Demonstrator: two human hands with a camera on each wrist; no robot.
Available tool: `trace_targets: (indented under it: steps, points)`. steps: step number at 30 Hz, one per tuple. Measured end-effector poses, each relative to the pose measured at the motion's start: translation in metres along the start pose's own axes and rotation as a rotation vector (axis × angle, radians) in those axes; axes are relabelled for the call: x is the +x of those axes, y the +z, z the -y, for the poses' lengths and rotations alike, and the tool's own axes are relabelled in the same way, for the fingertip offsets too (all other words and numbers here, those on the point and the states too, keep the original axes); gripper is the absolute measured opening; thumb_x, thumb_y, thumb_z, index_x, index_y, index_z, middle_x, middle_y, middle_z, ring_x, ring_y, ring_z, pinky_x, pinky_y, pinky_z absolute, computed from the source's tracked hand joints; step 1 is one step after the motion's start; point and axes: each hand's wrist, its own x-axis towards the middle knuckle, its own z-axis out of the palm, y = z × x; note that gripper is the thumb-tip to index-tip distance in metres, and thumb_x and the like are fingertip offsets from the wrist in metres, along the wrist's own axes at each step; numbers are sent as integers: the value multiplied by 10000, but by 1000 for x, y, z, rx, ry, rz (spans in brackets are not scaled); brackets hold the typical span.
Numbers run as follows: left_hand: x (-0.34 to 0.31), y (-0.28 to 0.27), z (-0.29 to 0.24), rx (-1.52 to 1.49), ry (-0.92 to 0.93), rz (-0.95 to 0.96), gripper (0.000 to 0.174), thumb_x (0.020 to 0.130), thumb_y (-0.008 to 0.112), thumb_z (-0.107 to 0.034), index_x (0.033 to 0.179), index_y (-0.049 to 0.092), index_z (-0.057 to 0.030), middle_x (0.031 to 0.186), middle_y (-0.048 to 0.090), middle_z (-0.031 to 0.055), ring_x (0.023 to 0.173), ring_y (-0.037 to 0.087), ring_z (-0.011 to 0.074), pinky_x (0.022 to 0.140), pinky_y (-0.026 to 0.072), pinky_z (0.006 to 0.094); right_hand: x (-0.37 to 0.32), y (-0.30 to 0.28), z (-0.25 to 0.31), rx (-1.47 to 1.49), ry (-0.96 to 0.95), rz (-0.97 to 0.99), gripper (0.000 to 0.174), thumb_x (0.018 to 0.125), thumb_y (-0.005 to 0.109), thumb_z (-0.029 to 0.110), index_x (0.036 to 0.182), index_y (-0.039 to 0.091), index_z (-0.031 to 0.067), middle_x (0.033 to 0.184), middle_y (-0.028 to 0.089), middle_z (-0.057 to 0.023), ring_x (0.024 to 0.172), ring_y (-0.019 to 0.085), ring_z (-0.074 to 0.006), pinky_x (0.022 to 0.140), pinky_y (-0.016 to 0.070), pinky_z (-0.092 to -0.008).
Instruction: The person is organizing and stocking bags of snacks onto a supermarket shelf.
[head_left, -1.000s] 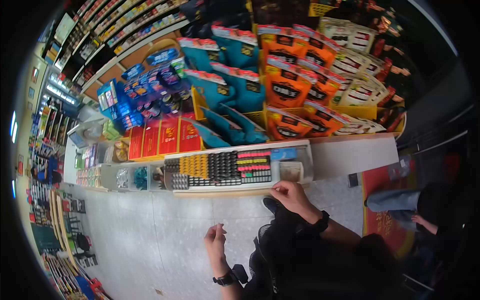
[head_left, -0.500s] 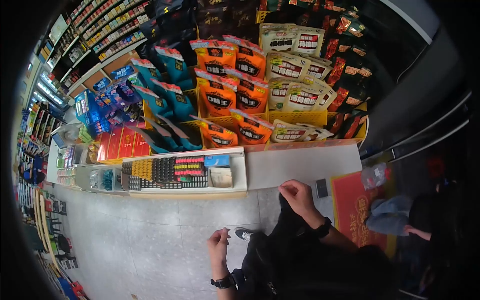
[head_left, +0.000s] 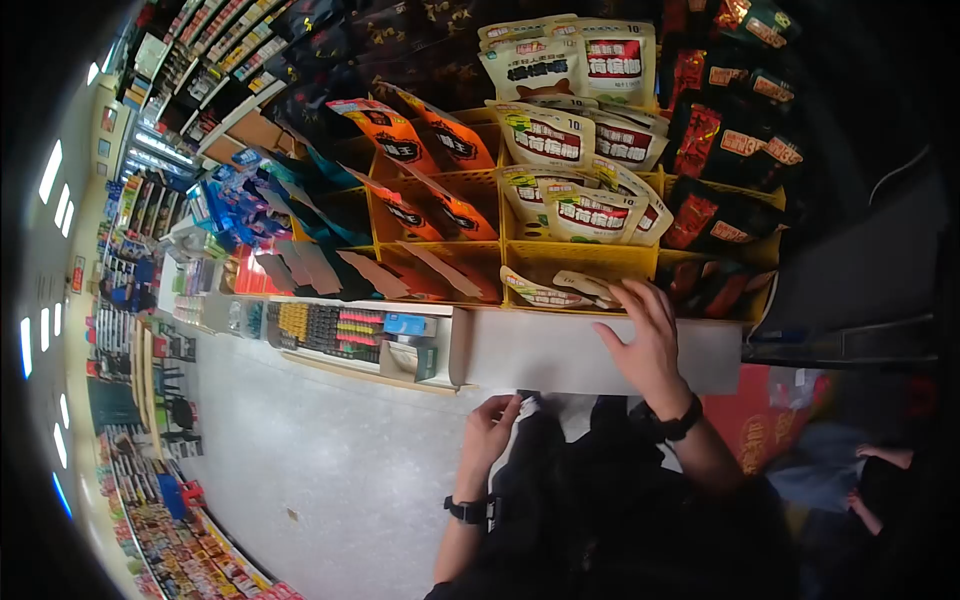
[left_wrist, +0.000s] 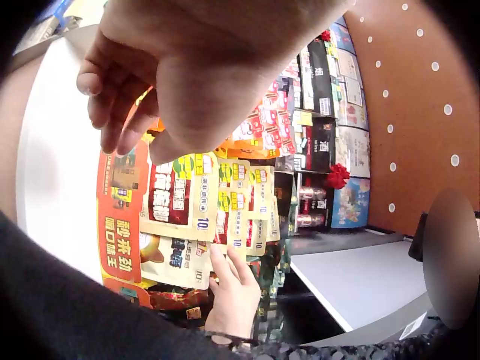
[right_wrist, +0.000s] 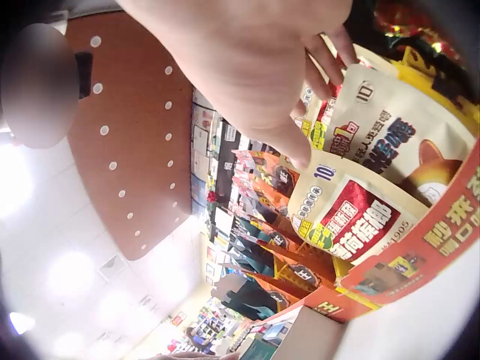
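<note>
My right hand (head_left: 650, 345) reaches over the front of a yellow divided rack (head_left: 578, 262), fingers extended and thumb spread apart. Its fingertips are at the top of a cream snack pouch (head_left: 590, 287) in the front compartment. In the right wrist view the thumb lies beside the upper corner of a cream pouch with a red label (right_wrist: 358, 217), and the fingers overlap a second cream pouch (right_wrist: 379, 127) behind it. Lower and to the left, my left hand (head_left: 488, 430) hangs over the floor, fingers loosely bent, with nothing in it.
Orange pouches (head_left: 452, 140) fill the compartments left of the cream ones; dark pouches (head_left: 710, 215) stand to the right. A white counter ledge (head_left: 560, 350) runs along the front. A tray of small items (head_left: 330, 328) sits further left. Another person's arm (head_left: 885, 455) shows at lower right.
My right hand has moved forward from above the floor to the front cream pouches, its fingers opening out. The left hand has shifted right and up. The view has swung right along the rack.
</note>
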Motion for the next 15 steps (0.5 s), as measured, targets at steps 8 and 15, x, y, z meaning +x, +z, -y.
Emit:
trace_targets:
  steps: [8,15]
  points:
    - [49,22,-12,-323,-41,224,421,981,599,-370,1154,671,7,1015,709,85,844,641,148,735,503,284,28,33,6,4,40,215,279,884,674,195,1109,681,31,1045,705,-149,917,675,-344,777,541,-407]
    - [71,32,-32,-502,-81,369,461,1010,545,-398,1259,610,-16,1170,662,84,969,618,160,833,499,309,44,24,15,10,-33,121,179,918,624,75,1048,714,-9,925,706,-211,852,714,-330,717,558,-371]
